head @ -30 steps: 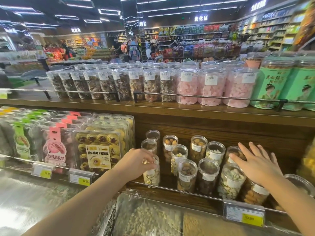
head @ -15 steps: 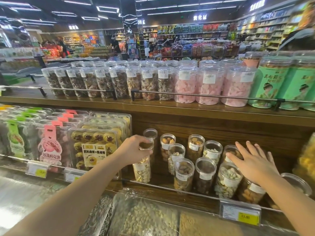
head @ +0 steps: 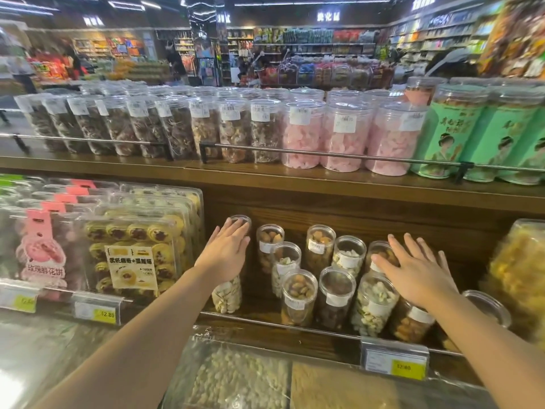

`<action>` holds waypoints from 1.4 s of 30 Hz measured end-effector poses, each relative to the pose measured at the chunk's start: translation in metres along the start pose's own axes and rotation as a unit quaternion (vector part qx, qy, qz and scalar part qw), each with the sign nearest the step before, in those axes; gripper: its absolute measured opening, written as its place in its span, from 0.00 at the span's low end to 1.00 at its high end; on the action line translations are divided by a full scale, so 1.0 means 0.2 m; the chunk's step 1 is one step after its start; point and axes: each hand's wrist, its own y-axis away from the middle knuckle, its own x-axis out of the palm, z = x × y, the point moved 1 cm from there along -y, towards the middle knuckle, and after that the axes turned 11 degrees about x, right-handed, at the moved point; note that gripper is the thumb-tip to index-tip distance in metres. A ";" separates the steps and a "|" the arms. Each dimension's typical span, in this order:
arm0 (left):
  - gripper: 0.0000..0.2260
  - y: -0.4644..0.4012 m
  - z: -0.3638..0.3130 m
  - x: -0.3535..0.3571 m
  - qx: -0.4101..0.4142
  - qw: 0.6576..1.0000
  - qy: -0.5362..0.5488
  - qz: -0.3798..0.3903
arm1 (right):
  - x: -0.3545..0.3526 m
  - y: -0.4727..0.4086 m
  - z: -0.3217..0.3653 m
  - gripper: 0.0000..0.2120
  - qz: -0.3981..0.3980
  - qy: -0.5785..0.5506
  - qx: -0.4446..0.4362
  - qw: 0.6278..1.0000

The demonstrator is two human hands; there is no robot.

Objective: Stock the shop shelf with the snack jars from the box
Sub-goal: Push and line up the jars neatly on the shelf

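- Snack jars (head: pixel 336 293) stand clustered on the lower wooden shelf (head: pixel 354 214), behind a metal rail (head: pixel 265 321).
- Your left hand (head: pixel 228 252), fingers straight, lies flat on the leftmost pale-nut jar (head: pixel 227 295).
- Your right hand (head: pixel 418 271), fingers spread, rests on jar lids at right.
- Pastry boxes (head: pixel 132 252) sit just left.

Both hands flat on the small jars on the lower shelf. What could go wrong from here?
1. The left hand presses the leftmost jar with straight fingers, no grip; a harder push could tip it into the jar behind it.
2. The right hand lies flat over leaning, tightly packed jars; pressure may knock neighbours over.
3. Only a thin front rail stops a sliding jar.
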 end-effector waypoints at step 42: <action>0.34 0.01 -0.02 -0.02 0.016 0.997 -0.034 0.065 | 0.00 0.11 0.38 0.36 0.041 -0.026 -0.010 0.999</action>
